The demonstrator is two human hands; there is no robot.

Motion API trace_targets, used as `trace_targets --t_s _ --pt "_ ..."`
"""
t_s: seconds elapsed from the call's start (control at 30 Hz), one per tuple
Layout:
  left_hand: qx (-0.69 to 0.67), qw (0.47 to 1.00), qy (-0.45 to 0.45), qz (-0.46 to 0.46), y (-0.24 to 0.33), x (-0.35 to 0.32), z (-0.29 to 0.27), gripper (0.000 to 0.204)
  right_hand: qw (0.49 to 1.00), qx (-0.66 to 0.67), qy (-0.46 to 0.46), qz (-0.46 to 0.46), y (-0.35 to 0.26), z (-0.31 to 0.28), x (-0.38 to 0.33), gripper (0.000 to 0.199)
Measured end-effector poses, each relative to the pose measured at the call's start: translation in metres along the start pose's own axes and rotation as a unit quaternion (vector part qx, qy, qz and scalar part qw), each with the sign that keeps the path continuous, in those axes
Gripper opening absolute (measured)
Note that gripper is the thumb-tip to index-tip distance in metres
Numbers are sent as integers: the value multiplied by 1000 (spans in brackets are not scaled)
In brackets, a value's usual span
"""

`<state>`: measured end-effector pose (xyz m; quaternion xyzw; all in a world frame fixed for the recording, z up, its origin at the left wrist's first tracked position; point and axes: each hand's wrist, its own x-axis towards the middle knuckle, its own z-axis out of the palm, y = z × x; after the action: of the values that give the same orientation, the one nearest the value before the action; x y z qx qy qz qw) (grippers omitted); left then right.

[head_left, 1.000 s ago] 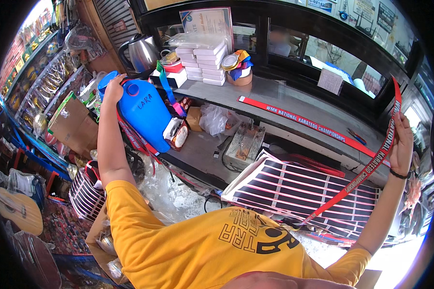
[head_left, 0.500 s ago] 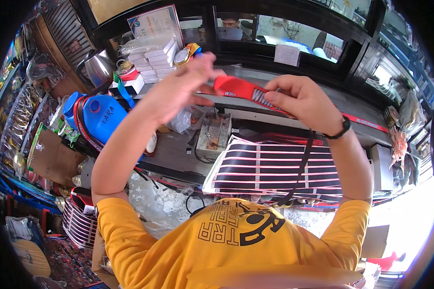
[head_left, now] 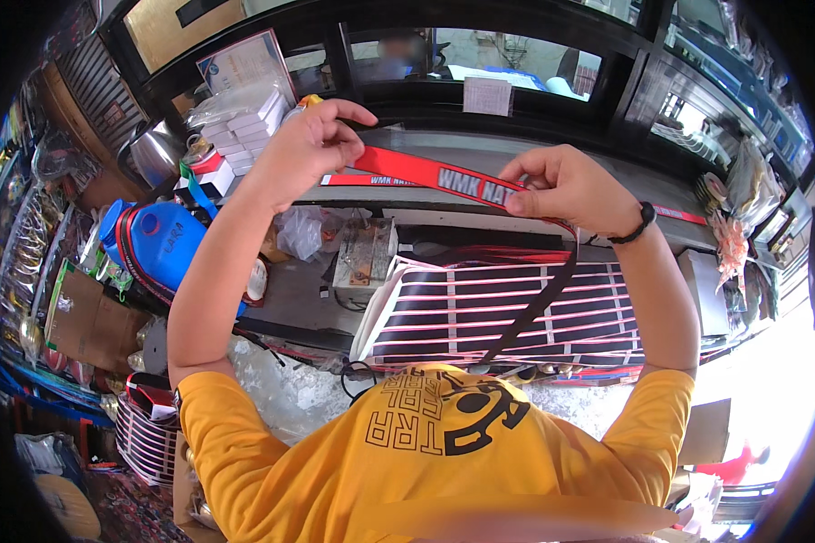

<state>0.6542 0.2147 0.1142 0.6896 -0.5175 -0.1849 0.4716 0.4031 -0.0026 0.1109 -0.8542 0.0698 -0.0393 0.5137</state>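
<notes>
A red printed ribbon (head_left: pixel 403 166) is stretched between my two hands above the counter. My left hand (head_left: pixel 303 152) pinches its left end between thumb and fingers. Farther along, my right hand (head_left: pixel 578 188) grips it between thumb and forefinger. From the right hand a dark length of ribbon (head_left: pixel 543 299) hangs down across black sheets with white stripes (head_left: pixel 426 312). Behind the held ribbon, a second red printed strip (head_left: pixel 358 180) lies on the counter, partly hidden by it and my right hand.
A worn metal box (head_left: pixel 367 253) stands left of the striped sheets, near a crumpled clear plastic bag (head_left: pixel 301 233). On the left are a blue jug (head_left: pixel 167 240), a steel kettle (head_left: pixel 154 154) and stacked white boxes (head_left: pixel 244 131). Dark-framed windows (head_left: pixel 507 54) edge the counter's back.
My left hand has closed on the ribbon's left end. The ribbon is now straighter between both hands. The view has shifted, and more of the strip behind shows.
</notes>
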Motion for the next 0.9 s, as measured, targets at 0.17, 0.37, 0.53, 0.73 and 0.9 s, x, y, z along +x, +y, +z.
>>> trace_targets --t_s 0.17,0.37,0.53,0.73,0.9 --pt "-26 999 -17 -22 9 10 12 40 998 32 -13 49 17 -26 -18 31" --pt "-229 966 116 37 -4 37 72 71 988 153 22 -16 22 -23 -12 29" --pt "-410 908 -81 -24 -22 12 145 77 945 214 200 -150 1 -8 3 23" --pt "-436 887 -152 -20 -21 -51 188 25 928 190 257 -191 12 -35 7 22" --pt "-325 928 -157 -96 -62 -101 131 25 902 166 308 -252 43 -151 -33 18"
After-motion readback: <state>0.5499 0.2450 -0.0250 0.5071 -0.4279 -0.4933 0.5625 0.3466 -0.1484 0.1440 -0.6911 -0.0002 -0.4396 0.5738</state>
